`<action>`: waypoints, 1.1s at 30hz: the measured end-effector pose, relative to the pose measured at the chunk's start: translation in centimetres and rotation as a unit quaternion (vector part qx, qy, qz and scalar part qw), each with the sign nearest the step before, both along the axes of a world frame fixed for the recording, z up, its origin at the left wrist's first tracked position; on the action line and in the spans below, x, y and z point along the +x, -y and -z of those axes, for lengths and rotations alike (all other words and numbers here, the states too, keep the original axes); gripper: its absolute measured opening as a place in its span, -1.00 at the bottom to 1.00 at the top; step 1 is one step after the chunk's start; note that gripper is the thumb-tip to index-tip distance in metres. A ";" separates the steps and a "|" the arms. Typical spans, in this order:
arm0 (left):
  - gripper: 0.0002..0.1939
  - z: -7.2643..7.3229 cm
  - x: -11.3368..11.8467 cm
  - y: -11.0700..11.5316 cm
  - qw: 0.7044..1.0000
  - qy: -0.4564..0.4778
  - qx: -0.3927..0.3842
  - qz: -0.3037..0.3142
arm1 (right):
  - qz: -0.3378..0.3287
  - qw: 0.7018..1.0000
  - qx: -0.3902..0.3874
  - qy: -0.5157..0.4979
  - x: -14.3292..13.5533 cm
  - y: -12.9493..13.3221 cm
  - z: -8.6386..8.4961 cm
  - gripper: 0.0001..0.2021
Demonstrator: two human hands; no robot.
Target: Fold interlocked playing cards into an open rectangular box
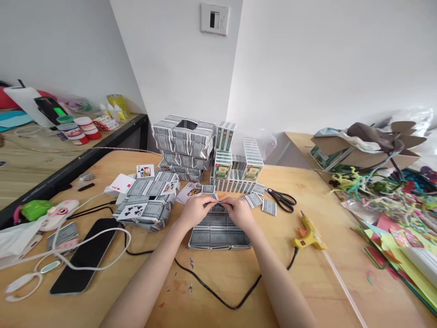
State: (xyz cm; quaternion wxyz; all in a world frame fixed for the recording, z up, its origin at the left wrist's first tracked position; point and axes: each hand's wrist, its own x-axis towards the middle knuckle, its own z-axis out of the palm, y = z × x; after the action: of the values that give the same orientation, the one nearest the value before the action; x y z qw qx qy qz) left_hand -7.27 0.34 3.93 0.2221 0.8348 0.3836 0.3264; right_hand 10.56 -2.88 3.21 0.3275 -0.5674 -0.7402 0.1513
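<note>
Pale walls (324,68), wooden table (327,300) (cluttered), left hand (196,212), right hand (241,213), card-covered tray (220,237)

Small craft workspace, as far as I can see; can't tell whether it's in a home or a studio. Wooden worktable (283,287) has a yellow hot glue gun (312,239) with a clear glue stick (341,283) out the back, black scissors (279,196), loose playing cards (269,207), a shallow card-covered tray (218,238), stacked card-covered boxes (184,142), boxed card decks (252,172). Right side: heaped pipe cleaners (378,186), coloured paper sheets (399,248). Left bench (34,157): red-and-white jars (89,127), small squeeze bottles (119,112). Plain white wall (307,68) behind. Phone (87,255) lying among the supplies.
</note>
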 end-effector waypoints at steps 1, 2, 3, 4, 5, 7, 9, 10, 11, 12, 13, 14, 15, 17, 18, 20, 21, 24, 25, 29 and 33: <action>-0.80 0.0 0.0 0.0 1.000 -0.002 -0.002 -0.002 | -0.002 1.000 -0.001 -0.002 0.0 0.0 0.1 -0.82; -0.79 0.0 0.1 0.1 1.000 -0.005 -0.005 -0.007 | -0.006 1.000 -0.002 -0.004 0.1 -0.1 0.1 -0.81; -0.79 -0.2 0.2 0.1 1.000 -0.007 -0.008 -0.013 | -0.010 1.000 -0.005 -0.006 0.1 0.0 0.0 -0.81; -0.79 -0.5 0.3 0.3 1.000 -0.010 -0.012 -0.018 | -0.014 1.000 -0.007 -0.007 0.1 0.0 -0.1 -0.82; -0.78 -0.9 0.4 0.5 1.000 -0.012 -0.013 -0.022 | -0.018 1.000 -0.009 -0.006 0.1 0.1 -0.2 -0.83; -0.76 -1.9 0.2 1.5 1.000 -0.015 -0.003 -0.026 | -0.019 1.000 -0.013 0.005 0.2 0.3 -0.4 -0.80; -0.71 -2.9 -0.6 3.5 0.999 -0.012 0.025 -0.042 | -0.003 1.000 -0.021 0.022 0.1 0.4 -0.6 -0.72; -0.70 -3.1 -1.5 4.8 0.997 -0.010 0.044 -0.070 | 0.008 0.999 -0.027 0.030 0.1 0.4 -0.7 -0.70; -0.72 -3.1 -2.6 6.2 0.993 0.000 0.065 -0.101 | 0.017 0.999 -0.035 0.036 0.1 0.3 -0.7 -0.71; -0.75 -2.9 -4.1 7.9 0.988 0.012 0.089 -0.129 | 0.022 0.998 -0.042 0.039 0.1 0.3 -0.7 -0.72; -0.79 -2.5 -5.7 9.5 0.979 0.026 0.117 -0.166 | 0.022 0.998 -0.049 0.042 0.0 0.3 -0.7 -0.74; -0.81 -1.9 -7.5 11.2 0.968 0.025 0.145 -0.202 | 0.019 0.997 -0.054 0.043 0.0 0.2 -0.7 -0.77; -0.83 -1.2 -9.4 12.7 0.957 0.001 0.170 -0.236 | 0.016 0.997 -0.057 0.044 0.0 0.2 -0.7 -0.79; -0.88 0.1 -12.9 15.2 0.922 -0.105 0.199 -0.314 | 0.013 0.997 -0.059 0.048 0.0 0.2 -0.7 -0.81; -0.86 0.5 -14.4 16.0 0.894 -0.164 0.209 -0.360 | 0.013 0.997 -0.058 0.051 0.0 0.2 -0.7 -0.82; -0.66 0.9 -16.6 16.9 0.844 -0.256 0.179 -0.436 | 0.013 0.997 -0.057 0.054 0.0 0.1 -0.7 -0.82; -0.57 0.9 -17.2 17.0 0.829 -0.283 0.161 -0.454 | 0.013 0.997 -0.057 0.054 0.0 0.1 -0.7 -0.82; -0.44 0.7 -17.9 16.7 0.809 -0.337 0.100 -0.472 | 0.015 0.997 -0.061 0.053 0.0 0.2 -0.7 -0.82; -0.43 0.7 -17.9 16.6 0.806 -0.349 0.087 -0.471 | 0.014 0.997 -0.062 0.051 -0.1 0.2 -0.8 -0.82; -0.45 1.0 -17.9 16.2 0.800 -0.369 0.067 -0.468 | 0.016 0.997 -0.064 0.047 -0.1 0.2 -0.9 -0.81; -0.46 1.6 -18.2 16.0 0.796 -0.367 0.059 -0.477 | 0.016 0.996 -0.067 0.049 -0.1 0.2 -0.9 -0.82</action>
State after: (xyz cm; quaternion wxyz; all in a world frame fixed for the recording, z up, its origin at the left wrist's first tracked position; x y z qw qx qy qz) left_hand -25.48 -15.62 2.35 -0.1692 0.6149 0.7658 0.0824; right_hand 10.46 -3.08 4.14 0.2549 -0.6067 -0.7341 0.1674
